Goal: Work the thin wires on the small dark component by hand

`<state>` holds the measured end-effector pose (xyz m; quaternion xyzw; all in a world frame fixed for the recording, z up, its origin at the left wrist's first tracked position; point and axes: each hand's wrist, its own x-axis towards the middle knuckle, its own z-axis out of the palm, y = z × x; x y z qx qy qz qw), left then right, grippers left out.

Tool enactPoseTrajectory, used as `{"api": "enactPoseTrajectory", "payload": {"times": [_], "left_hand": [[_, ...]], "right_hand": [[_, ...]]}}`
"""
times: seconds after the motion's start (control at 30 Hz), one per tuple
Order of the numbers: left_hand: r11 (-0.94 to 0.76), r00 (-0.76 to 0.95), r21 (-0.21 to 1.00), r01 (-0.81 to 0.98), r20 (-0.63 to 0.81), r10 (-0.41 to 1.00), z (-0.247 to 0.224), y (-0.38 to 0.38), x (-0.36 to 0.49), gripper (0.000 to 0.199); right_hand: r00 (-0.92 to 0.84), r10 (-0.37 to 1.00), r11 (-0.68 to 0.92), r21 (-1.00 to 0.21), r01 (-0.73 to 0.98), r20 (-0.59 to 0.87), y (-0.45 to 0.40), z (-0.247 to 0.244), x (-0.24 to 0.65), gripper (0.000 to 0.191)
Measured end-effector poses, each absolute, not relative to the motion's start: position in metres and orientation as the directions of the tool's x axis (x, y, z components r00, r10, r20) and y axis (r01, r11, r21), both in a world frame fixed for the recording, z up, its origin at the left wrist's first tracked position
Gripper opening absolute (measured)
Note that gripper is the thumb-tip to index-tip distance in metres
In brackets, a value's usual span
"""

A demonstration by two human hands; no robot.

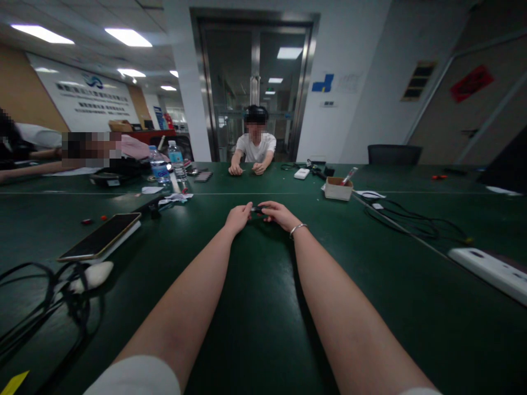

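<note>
Both of my arms reach out over the green table (259, 307). Between the hands is a small dark stick-like object (258, 209) with a paler left end; its exact kind is too small to tell. The fingers of my left hand (239, 218) close on its left end. My right hand (280, 215), with a silver bangle (298, 230) at the wrist, pinches the right end. The object lies roughly level, just above the tabletop, and the fingers partly cover it.
On the left lie a phone (102, 237), a white mouse (93, 275) and black cables (31, 312). Two water bottles (176, 160) stand farther back. A small box (338, 188) and a white power strip (489, 269) are on the right. Another person (256, 145) sits opposite.
</note>
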<state>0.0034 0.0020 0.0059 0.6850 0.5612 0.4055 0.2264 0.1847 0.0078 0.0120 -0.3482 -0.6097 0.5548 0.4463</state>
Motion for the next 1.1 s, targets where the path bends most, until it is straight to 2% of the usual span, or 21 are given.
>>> {"api": "enactPoseTrajectory", "payload": {"times": [0.27, 0.53, 0.73, 1.0, 1.1], "left_hand": [[-0.255, 0.051, 0.747, 0.614, 0.285, 0.957, 0.0063, 0.0026, 0.0024, 0.057], [-0.281, 0.050, 0.782, 0.556, 0.306, 0.951, 0.0043, 0.0029, 0.0022, 0.056], [-0.287, 0.053, 0.842, 0.456, 0.296, 0.954, 0.0026, 0.0040, 0.0043, 0.044], [-0.340, 0.070, 0.862, 0.376, 0.340, 0.938, -0.0028, 0.0076, 0.0054, 0.023], [-0.351, 0.068, 0.878, 0.326, 0.349, 0.935, -0.0032, 0.0080, 0.0053, 0.023]], "right_hand": [[-0.362, 0.915, 0.168, -0.984, -0.057, 0.177, 0.0089, 0.0111, 0.1853, 0.024], [-0.358, 0.923, 0.134, -0.990, -0.043, 0.141, 0.0064, 0.0129, 0.1841, 0.019], [-0.322, 0.937, 0.126, -0.991, -0.048, 0.135, 0.0087, 0.0109, 0.1837, 0.016], [-0.276, 0.952, 0.121, -0.991, -0.062, 0.134, 0.0093, 0.0101, 0.1832, 0.011], [-0.274, 0.952, 0.125, -0.991, -0.053, 0.135, 0.0091, 0.0102, 0.1831, 0.010]]}}
